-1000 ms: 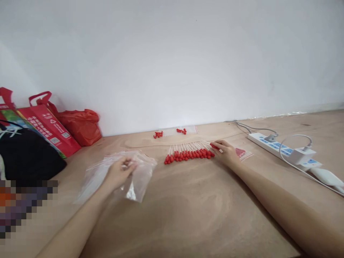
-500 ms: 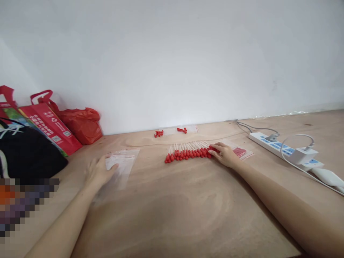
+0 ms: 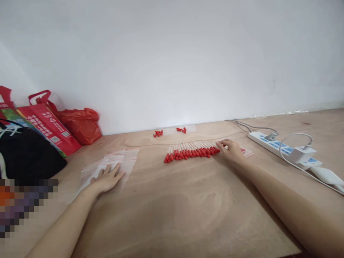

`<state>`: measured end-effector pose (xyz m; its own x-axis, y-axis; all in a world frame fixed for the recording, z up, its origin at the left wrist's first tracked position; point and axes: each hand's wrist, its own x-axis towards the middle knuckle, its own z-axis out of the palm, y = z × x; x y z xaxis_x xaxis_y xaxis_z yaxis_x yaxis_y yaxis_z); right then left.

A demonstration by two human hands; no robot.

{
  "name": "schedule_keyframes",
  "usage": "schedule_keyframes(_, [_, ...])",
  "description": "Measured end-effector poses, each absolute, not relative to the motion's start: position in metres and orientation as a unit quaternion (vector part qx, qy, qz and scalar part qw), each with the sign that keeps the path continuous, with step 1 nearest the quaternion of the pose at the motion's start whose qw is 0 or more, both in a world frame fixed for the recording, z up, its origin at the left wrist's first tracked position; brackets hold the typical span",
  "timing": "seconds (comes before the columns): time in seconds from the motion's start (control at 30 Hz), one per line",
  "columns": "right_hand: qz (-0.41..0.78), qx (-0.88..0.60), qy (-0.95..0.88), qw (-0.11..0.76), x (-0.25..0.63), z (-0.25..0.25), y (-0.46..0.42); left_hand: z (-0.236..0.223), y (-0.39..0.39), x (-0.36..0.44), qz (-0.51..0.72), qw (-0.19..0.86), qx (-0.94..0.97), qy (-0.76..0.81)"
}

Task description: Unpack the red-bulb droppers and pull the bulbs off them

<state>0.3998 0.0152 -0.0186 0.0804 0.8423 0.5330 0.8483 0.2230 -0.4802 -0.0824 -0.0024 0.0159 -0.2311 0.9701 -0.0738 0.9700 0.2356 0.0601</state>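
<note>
My left hand [image 3: 106, 178] lies flat, fingers spread, on a pile of clear zip bags [image 3: 118, 161] with red seal strips on the wooden table [image 3: 174, 208]. A row of several white sticks with red bulb ends [image 3: 190, 150] lies side by side at the middle of the table. My right hand [image 3: 230, 149] rests at the right end of that row, fingers stretched toward the last red bulbs, touching or nearly touching them. Just right of this hand lies a small zip bag with red contents [image 3: 246, 152].
A white power strip [image 3: 285, 150] with plugged-in charger and cables lies at the right. Red shopping bags [image 3: 53, 125] and a black bag [image 3: 24, 154] stand at the left by the wall. Small bags and loose red bulbs [image 3: 174, 131] lie near the wall.
My left hand held a clear bag up a second ago; it has since laid it down and now rests flat on the pile. My right hand shifted slightly right along the row's end.
</note>
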Motion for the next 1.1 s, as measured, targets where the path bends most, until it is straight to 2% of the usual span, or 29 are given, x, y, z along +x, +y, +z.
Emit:
schedule_keyframes(0.1, [-0.071, -0.748, -0.560, 0.349, 0.421, -0.020, 0.017, 0.020, -0.003, -0.083, -0.007, 0.048, 0.615, 0.787])
schedule_keyframes(0.23, [-0.069, -0.835, -0.475, 0.270, 0.453, -0.027, 0.018, 0.028, -0.008, -0.072, -0.005, 0.040, 0.605, 0.795])
schedule_keyframes(0.53, [0.082, -0.796, -0.530, 0.280, 0.480, -0.025, 0.020, 0.022, -0.004, -0.071, -0.028, 0.068, 0.604, 0.793])
schedule_keyframes(0.73, [0.044, -0.833, -0.417, 0.362, 0.478, -0.019, 0.015, 0.019, 0.000, -0.078, -0.020, 0.046, 0.602, 0.797])
schedule_keyframes(0.83, [0.021, -0.772, -0.392, 0.500, 0.467, -0.010, 0.014, 0.018, 0.001, -0.080, -0.003, 0.034, 0.590, 0.807])
schedule_keyframes(0.9, [0.085, -0.644, -0.397, 0.649, 0.448, -0.001, 0.011, 0.019, 0.001, -0.081, 0.019, 0.008, 0.580, 0.814])
schedule_keyframes(0.93, [0.149, -0.584, -0.411, 0.684, 0.435, 0.003, 0.008, 0.020, 0.000, -0.080, 0.036, -0.015, 0.579, 0.814])
schedule_keyframes(1.0, [0.283, -0.505, -0.462, 0.671, 0.401, 0.009, -0.001, 0.022, -0.001, -0.074, 0.089, -0.073, 0.592, 0.797])
schedule_keyframes(1.1, [0.444, -0.425, -0.556, 0.559, 0.344, 0.010, -0.018, 0.025, -0.008, -0.050, 0.205, -0.118, 0.655, 0.718])
